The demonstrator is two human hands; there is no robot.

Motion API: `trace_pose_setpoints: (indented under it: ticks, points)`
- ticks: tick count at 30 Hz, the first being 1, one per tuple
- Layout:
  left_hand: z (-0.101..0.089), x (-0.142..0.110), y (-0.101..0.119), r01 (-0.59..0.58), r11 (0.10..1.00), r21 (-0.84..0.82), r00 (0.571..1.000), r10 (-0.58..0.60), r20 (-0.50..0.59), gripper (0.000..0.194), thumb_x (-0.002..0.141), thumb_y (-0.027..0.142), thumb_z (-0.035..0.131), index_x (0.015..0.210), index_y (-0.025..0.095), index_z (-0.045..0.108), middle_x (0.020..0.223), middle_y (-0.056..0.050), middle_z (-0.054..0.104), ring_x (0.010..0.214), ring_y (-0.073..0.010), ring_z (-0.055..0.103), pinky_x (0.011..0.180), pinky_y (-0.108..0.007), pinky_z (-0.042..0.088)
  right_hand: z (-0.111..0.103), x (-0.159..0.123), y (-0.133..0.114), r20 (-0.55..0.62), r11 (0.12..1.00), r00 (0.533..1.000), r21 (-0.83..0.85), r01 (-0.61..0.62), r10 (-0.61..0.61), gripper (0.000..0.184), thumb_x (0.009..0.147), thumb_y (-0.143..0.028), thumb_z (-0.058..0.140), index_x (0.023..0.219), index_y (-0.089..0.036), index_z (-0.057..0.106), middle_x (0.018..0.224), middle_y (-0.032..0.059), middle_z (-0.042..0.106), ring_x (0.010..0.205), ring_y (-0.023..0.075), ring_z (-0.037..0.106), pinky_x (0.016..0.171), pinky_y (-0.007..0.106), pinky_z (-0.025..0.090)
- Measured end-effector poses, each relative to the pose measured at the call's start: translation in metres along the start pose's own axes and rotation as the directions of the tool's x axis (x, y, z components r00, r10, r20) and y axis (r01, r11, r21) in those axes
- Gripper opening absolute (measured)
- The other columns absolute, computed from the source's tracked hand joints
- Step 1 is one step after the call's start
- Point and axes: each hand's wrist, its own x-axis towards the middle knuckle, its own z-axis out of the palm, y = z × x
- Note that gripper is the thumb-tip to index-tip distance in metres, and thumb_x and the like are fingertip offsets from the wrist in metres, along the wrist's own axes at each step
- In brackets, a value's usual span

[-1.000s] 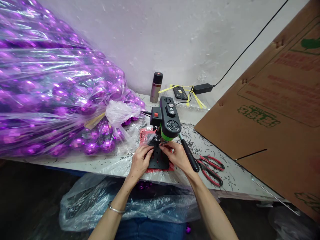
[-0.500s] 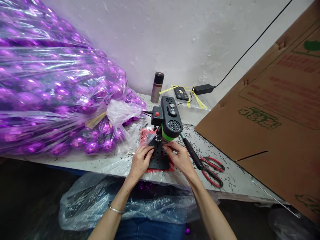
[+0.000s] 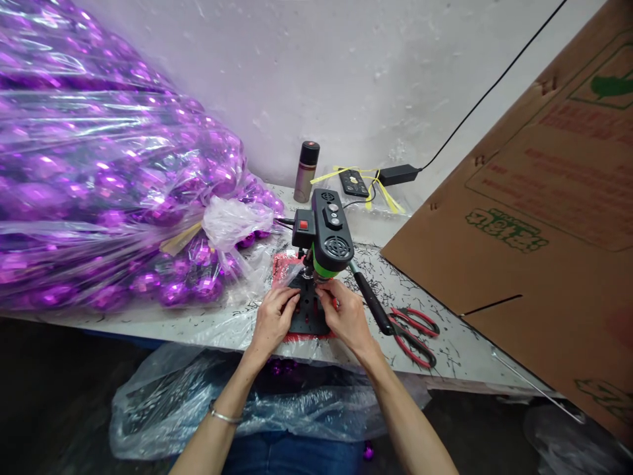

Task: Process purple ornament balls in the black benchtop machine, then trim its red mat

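A small black bench drill press with a green ring stands on the table, its black-gripped lever angled down to the right. My left hand rests at the left edge of its slotted base plate, thumb and fingers pinched together. Under the green ring, my right hand is closed in a pinch close to the plate. Anything between the fingers of either hand is too small or hidden. Red sheet material shows beneath the base.
Red-handled scissors lie to the right among scattered black bits. A large clear bag of shiny purple balls fills the left. Behind stand a spray can, a phone and a power adapter. A cardboard box leans in from the right.
The view has shifted slightly. My right hand dipped a little away from the machine's head, then came back up to it. My left hand has stayed at the plate.
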Motion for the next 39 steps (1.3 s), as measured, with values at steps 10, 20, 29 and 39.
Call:
trace_pose_setpoints:
  ticks: [10, 20, 29, 39]
  points:
    - [0.000, 0.001, -0.001, -0.029, 1.000, 0.005, 1.000, 0.029, 0.002, 0.024, 0.100, 0.031, 0.055, 0.101, 0.020, 0.076, 0.097, -0.007, 0.078, 0.096, -0.0223, 0.072, 0.089, -0.038, 0.059, 0.029, -0.009, -0.019, -0.214, 0.984, 0.970, -0.107, -0.140, 0.114, 0.024, 0.095, -0.023, 0.046, 0.098, -0.021, 0.069, 0.092, 0.0122, 0.072, 0.086, 0.0244, 0.068, 0.079, 0.035, 0.053]
    - [0.001, 0.000, 0.001, 0.004, 1.000, -0.012, 1.000, -0.004, 0.010, 0.024, 0.100, 0.031, 0.054, 0.103, 0.021, 0.075, 0.099, -0.008, 0.077, 0.096, -0.0221, 0.072, 0.090, -0.039, 0.059, 0.014, -0.005, -0.011, -0.070, 0.938, 0.971, 0.283, -0.201, 0.229, 0.021, 0.089, -0.037, 0.058, 0.091, -0.022, 0.072, 0.092, 0.0059, 0.077, 0.078, 0.0199, 0.069, 0.072, 0.031, 0.056]
    - [0.000, 0.001, 0.001, 0.010, 0.999, -0.031, 1.000, -0.010, 0.017, 0.023, 0.100, 0.031, 0.054, 0.103, 0.022, 0.076, 0.098, -0.007, 0.077, 0.095, -0.0223, 0.072, 0.087, -0.038, 0.059, 0.018, -0.008, -0.015, -0.130, 0.955, 0.965, 0.224, -0.194, 0.226, 0.020, 0.089, -0.034, 0.057, 0.089, -0.025, 0.075, 0.092, 0.0066, 0.078, 0.086, 0.0229, 0.072, 0.082, 0.036, 0.058]
    - [0.001, 0.000, 0.001, 0.008, 1.000, -0.016, 1.000, -0.008, 0.016, 0.024, 0.100, 0.032, 0.055, 0.103, 0.022, 0.076, 0.098, -0.008, 0.077, 0.095, -0.0226, 0.072, 0.087, -0.039, 0.059, 0.023, -0.009, -0.010, -0.038, 0.843, 0.920, 0.416, -0.341, 0.391, 0.028, 0.086, -0.042, 0.060, 0.096, -0.021, 0.077, 0.094, 0.0086, 0.080, 0.085, 0.0243, 0.074, 0.079, 0.039, 0.062]
